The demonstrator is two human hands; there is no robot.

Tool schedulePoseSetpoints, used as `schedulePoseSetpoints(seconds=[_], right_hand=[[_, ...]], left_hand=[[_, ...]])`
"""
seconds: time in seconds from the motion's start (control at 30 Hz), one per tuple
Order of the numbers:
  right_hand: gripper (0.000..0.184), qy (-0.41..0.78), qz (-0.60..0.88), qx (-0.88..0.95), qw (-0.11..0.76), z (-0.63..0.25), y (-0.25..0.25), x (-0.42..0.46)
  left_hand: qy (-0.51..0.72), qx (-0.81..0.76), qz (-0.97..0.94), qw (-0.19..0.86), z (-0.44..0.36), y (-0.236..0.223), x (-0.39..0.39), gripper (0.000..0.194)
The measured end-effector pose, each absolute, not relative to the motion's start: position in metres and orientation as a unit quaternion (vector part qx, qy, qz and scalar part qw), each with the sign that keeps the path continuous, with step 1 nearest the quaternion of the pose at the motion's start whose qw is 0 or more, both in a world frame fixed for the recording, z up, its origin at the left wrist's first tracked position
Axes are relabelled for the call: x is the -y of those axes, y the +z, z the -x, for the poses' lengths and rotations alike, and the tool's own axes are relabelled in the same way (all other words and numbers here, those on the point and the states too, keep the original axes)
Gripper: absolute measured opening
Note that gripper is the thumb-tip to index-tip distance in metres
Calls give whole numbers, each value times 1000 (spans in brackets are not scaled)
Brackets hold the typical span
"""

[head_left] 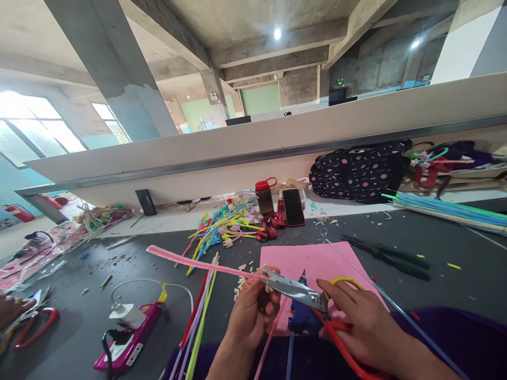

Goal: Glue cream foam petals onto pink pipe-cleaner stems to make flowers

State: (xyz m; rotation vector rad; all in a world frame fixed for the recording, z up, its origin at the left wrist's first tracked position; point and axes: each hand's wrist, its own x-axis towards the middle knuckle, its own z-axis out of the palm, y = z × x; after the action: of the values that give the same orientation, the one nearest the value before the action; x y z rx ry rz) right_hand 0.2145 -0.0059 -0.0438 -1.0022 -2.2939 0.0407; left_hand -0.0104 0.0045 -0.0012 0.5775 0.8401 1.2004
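Note:
My left hand point(253, 306) is closed, pinching a fuzzy pink pipe cleaner point(198, 265) whose long end points to the left. Something small and cream-coloured shows by its fingertips, partly hidden. In my right hand point(362, 319) are scissors point(291, 289) with a red and a yellow handle, the fingers around the grips. Their blades reach across to the left fingertips, close to the pipe cleaner. Beneath the scissors, a blue glue gun point(303, 316) lies partly covered on a pink sheet point(317, 256). Short cream pieces point(239, 285) lie left of the sheet.
A purple power strip point(137, 338) with a white plug stands front left. Another person's hand point(13, 309) is at the left edge by red-handled scissors. Pliers point(390, 256) lie right. Behind are finished pipe-cleaner flowers point(227, 224), a bottle point(264, 199), a phone point(293, 207) and a bag point(360, 171).

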Motion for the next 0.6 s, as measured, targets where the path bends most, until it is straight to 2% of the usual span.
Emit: schedulePoseSetpoints(seconds=[0.23, 0.6], right_hand=[[67, 34, 380, 873, 304, -215, -42, 5], [63, 15, 361, 878, 312, -215, -41, 6]], left_hand=[[531, -388, -268, 703, 11, 0, -4, 34], [543, -359, -264, 712, 13, -1, -5, 27]])
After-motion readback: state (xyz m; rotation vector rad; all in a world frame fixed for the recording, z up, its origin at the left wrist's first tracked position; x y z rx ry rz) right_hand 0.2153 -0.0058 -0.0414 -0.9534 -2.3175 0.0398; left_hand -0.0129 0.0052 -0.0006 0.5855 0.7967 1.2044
